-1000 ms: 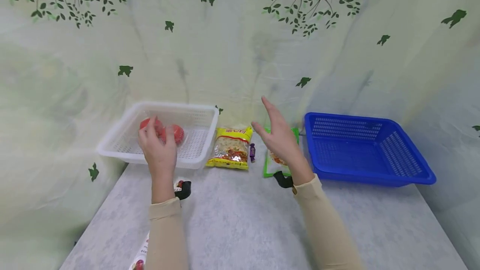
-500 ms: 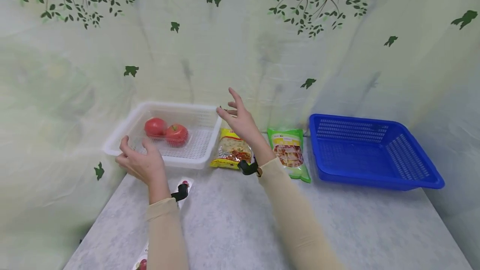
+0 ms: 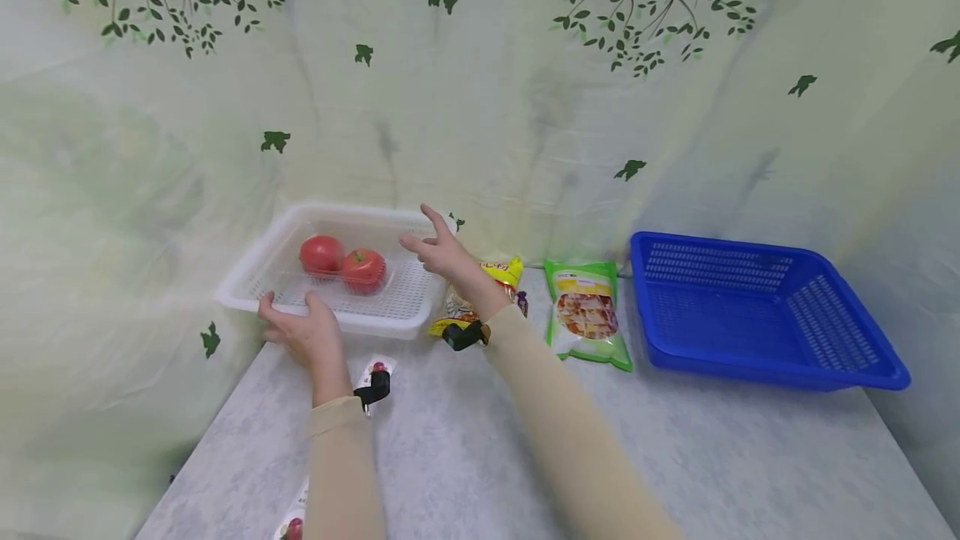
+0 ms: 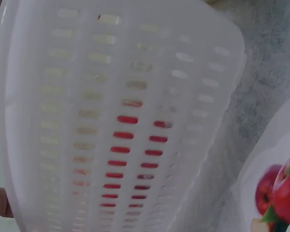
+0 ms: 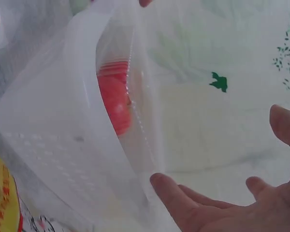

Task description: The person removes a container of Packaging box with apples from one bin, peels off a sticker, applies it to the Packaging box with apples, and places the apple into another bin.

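Note:
Two red apples (image 3: 364, 272) sit in a clear plastic box (image 3: 330, 288) inside a white perforated basket (image 3: 405, 330) at the left of the table. My left hand (image 3: 311, 340) is at the basket's front left rim, fingers spread; in the left wrist view a fingertip (image 4: 1, 202) shows at the rim's edge. My right hand (image 3: 450, 261) hovers by the basket's right rim with fingers apart and nothing in them. In the right wrist view its fingers (image 5: 176, 198) are beside that rim; whether they touch it I cannot tell.
Right of the white basket lie a yellow bag of macaroni (image 3: 504, 273), partly hidden by my right arm, a small purple wrapped sweet (image 3: 522, 303) and a green-and-white food bag (image 3: 588, 315). A blue basket (image 3: 750, 369) stands at the right. Fruit-printed papers (image 3: 381, 367) lie near my left arm.
My left hand has come back from over the apples to the basket's front left rim. My right hand has moved left, from above the green bag to the basket's right rim.

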`<state>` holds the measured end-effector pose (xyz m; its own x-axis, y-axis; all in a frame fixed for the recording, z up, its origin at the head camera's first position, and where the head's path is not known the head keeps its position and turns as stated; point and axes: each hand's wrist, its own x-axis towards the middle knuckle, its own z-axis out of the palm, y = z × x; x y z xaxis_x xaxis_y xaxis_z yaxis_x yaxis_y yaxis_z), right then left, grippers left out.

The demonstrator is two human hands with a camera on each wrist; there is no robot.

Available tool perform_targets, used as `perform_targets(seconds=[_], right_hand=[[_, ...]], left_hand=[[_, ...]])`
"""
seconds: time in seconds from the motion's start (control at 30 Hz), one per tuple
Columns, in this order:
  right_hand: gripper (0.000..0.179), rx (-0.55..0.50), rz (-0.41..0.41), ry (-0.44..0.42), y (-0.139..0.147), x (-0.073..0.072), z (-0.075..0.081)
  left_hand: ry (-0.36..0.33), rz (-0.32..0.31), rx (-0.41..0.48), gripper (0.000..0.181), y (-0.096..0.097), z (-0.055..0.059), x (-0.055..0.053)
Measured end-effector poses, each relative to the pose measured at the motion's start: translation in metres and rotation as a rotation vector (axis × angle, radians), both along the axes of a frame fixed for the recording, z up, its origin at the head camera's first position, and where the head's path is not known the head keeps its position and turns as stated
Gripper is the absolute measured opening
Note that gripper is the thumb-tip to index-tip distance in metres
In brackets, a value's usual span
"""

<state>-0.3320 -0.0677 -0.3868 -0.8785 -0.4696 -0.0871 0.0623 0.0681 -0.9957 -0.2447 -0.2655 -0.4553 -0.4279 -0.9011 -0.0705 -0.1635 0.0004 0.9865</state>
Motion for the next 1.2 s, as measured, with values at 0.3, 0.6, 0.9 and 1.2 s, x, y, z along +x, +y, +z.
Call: perform_targets(seconds=[0.3, 0.6, 0.9, 1.2], right_hand=[[0.087, -0.059, 0.048, -0.169, -0.024, -0.009, -0.007], [0.086, -0.014, 0.035, -0.256, -0.047, -0.008, -0.016], [0.082, 0.01, 0.007, -0.321, -0.062, -0.009, -0.024], [0.074, 0.041, 0.003, -0.318, -0.063, -0.014, -0.026]], left_hand=[[0.134, 0.056, -0.016, 0.057, 0.012, -0.016, -0.008], [0.125, 0.079, -0.005, 0.051, 0.014, -0.012, -0.006], [0.083, 0.068, 0.02, 0.054, 0.006, -0.009, -0.001], [0.078, 0.039, 0.044, 0.055, 0.007, -0.013, -0.005]])
